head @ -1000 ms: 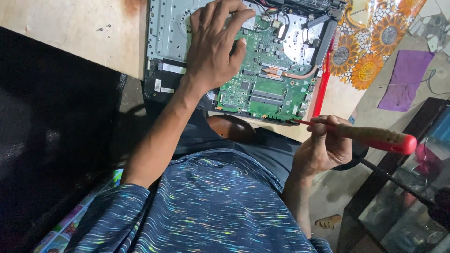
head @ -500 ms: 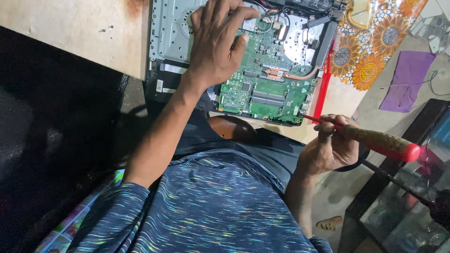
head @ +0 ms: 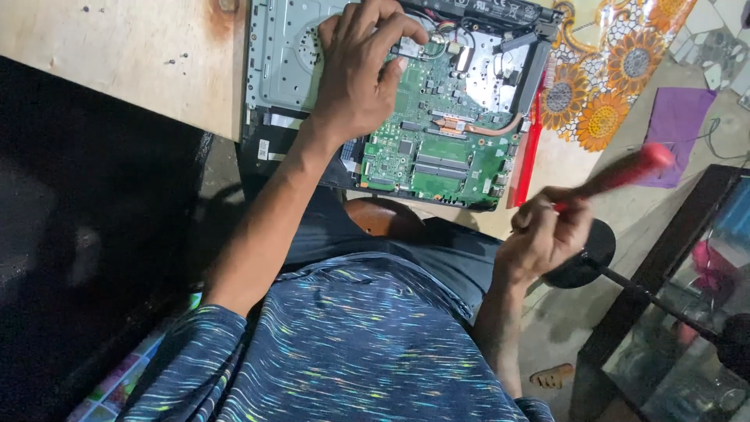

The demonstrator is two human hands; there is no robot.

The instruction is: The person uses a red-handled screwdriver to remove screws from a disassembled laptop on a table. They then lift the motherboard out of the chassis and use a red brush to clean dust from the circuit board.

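The left hand (head: 361, 82) lies spread, palm down, on an opened laptop (head: 391, 101), its fingers bent over the wiring near the top of the green circuit board (head: 437, 156) and clasping nothing. The laptop rests on the wooden counter (head: 117, 62), its lower edge hanging over the near rim. The right hand (head: 547, 234) has its grip closed around a red-handled screwdriver (head: 625, 172) (blurred, handle tilted up to the right), held off the counter, just beside the laptop's lower right corner
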